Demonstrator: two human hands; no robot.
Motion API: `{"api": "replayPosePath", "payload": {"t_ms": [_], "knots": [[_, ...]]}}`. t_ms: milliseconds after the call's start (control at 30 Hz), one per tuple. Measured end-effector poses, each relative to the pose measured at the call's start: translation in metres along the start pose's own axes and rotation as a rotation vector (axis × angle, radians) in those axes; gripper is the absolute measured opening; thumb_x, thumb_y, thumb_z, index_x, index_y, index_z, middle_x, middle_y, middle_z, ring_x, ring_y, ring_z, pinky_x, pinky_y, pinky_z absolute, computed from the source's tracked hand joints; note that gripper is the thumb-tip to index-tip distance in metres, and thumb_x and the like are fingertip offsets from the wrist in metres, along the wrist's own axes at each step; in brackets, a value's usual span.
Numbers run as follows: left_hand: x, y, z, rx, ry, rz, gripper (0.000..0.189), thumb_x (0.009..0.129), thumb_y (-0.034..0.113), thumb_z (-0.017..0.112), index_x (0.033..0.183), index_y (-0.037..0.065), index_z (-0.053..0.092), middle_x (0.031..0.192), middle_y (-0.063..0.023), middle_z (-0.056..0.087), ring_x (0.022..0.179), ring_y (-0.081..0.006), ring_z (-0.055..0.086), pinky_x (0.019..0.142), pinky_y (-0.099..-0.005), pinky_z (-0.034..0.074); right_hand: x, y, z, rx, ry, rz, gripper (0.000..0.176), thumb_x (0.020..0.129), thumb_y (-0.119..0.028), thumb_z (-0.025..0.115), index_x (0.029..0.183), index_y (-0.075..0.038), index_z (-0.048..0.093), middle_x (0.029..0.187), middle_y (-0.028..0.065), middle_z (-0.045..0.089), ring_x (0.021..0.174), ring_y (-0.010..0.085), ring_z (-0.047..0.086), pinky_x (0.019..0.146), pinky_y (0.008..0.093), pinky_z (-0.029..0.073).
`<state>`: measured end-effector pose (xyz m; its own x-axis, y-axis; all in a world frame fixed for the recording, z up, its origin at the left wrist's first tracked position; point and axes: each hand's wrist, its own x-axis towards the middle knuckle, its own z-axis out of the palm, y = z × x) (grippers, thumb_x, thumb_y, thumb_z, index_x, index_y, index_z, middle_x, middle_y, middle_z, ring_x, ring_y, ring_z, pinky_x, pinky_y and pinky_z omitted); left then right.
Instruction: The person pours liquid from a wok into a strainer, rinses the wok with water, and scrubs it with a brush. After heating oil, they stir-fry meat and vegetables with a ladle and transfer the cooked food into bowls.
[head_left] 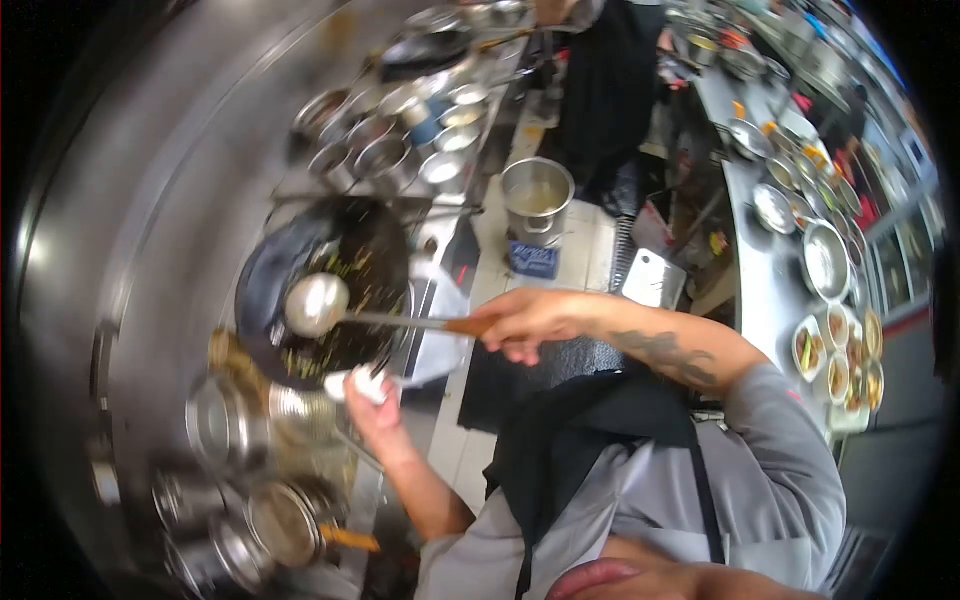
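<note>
My right hand is wrapped round the wooden handle of a ladle. Inside the dark wok, the ladle's round bowl hangs over or rests among green and pale strips of food; contact is unclear. At the wok's near edge my left hand is closed on a white cloth, which appears to be folded round the wok's handle. The handle itself is mostly hidden.
Metal pots and containers stand beyond the wok, with more pots nearer. A tall pot sits on a blue box. Another person in dark clothing stands ahead. Pans and bowls line the right counter.
</note>
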<state>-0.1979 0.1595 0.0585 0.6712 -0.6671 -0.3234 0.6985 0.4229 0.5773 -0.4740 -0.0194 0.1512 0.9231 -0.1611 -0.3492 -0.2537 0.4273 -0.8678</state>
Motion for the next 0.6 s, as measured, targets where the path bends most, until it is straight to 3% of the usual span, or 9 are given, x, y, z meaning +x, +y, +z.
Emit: {"api": "replayPosePath", "payload": {"t_ms": [133,167,233,267,300,400,467,567,600], "knots": [[0.055,0.032,-0.041,-0.025,0.045,0.022,0.013,0.082,0.021,0.058,0.089,0.009,0.056,0.077,-0.0052,0.060,0.059,-0.0174,0.054,0.042,-0.0267,0.040,0.019,-0.008,-0.028,-0.996,0.332,-0.531,0.046,0.083,-0.028,0.068,0.115,0.003,0.056,0.093,0.0109,0.063,0.077,0.0166,0.061,0.061,0.0303,0.051],[0.066,0.039,-0.052,-0.044,-0.023,-0.015,0.014,0.082,0.021,0.058,0.089,0.009,0.056,0.078,-0.0050,0.060,0.061,-0.0173,0.055,0.042,-0.0267,0.040,0.012,-0.017,-0.045,-0.956,0.344,-0.687,0.036,0.083,-0.028,0.068,0.100,0.003,0.064,0.088,0.0118,0.066,0.075,0.0157,0.061,0.065,0.0306,0.049],[0.099,0.046,-0.077,-0.109,-0.066,-0.013,0.015,0.082,0.020,0.057,0.090,0.007,0.056,0.079,-0.0050,0.061,0.063,-0.0172,0.056,0.041,-0.0261,0.040,-0.026,-0.060,-0.075,-0.980,0.302,-0.564,0.025,0.087,-0.024,0.066,0.095,-0.001,0.067,0.083,0.0055,0.065,0.072,0.0103,0.060,0.063,0.0257,0.049],[0.096,0.050,-0.064,-0.029,0.013,0.049,0.014,0.083,0.019,0.056,0.090,0.007,0.056,0.079,-0.0053,0.060,0.063,-0.0180,0.056,0.042,-0.0263,0.040,-0.055,-0.091,-0.076,-0.860,0.407,-0.421,0.020,0.086,-0.021,0.067,0.092,-0.002,0.068,0.075,0.0003,0.065,0.069,0.0049,0.057,0.060,0.0217,0.047],[0.103,0.051,-0.057,-0.079,0.034,0.043,0.013,0.084,0.020,0.055,0.088,0.008,0.056,0.076,-0.0044,0.059,0.060,-0.0166,0.055,0.041,-0.0250,0.040,-0.068,-0.110,-0.086,-0.768,0.433,-0.631,0.016,0.086,-0.018,0.068,0.087,-0.002,0.068,0.069,-0.0030,0.061,0.062,0.0013,0.052,0.053,0.0193,0.042],[0.149,0.065,-0.075,-0.102,0.028,0.067,0.013,0.085,0.019,0.053,0.090,0.008,0.056,0.079,-0.0051,0.060,0.063,-0.0182,0.056,0.043,-0.0252,0.041,-0.104,-0.173,-0.107,-0.849,0.751,-0.661,0.029,0.087,-0.025,0.066,0.065,-0.007,0.060,0.057,-0.0068,0.049,0.051,0.0006,0.041,0.043,0.0199,0.030],[0.167,0.073,-0.082,-0.105,0.012,0.077,0.014,0.084,0.018,0.053,0.092,0.007,0.057,0.083,-0.0060,0.062,0.066,-0.0199,0.057,0.045,-0.0259,0.042,-0.113,-0.192,-0.141,-0.571,0.859,-0.576,0.035,0.087,-0.030,0.066,0.061,-0.010,0.054,0.055,-0.0078,0.044,0.047,0.0011,0.038,0.040,0.0201,0.026],[0.192,0.078,-0.068,-0.103,0.018,0.081,0.016,0.084,0.018,0.053,0.094,0.007,0.058,0.085,-0.0063,0.062,0.066,-0.0201,0.057,0.046,-0.0262,0.043,-0.097,-0.184,-0.223,-0.329,0.858,-0.745,0.032,0.087,-0.026,0.064,0.064,-0.010,0.049,0.053,-0.0065,0.041,0.043,0.0026,0.038,0.037,0.0196,0.025],[0.204,0.077,-0.067,-0.144,0.032,0.057,0.025,0.086,0.028,0.054,0.097,0.007,0.059,0.085,-0.0099,0.065,0.065,-0.0214,0.061,0.042,-0.0260,0.045,-0.112,-0.182,-0.224,-0.331,0.890,-0.754,0.032,0.087,-0.026,0.064,0.064,-0.010,0.049,0.053,-0.0065,0.041,0.043,0.0026,0.038,0.037,0.0196,0.025]]}}
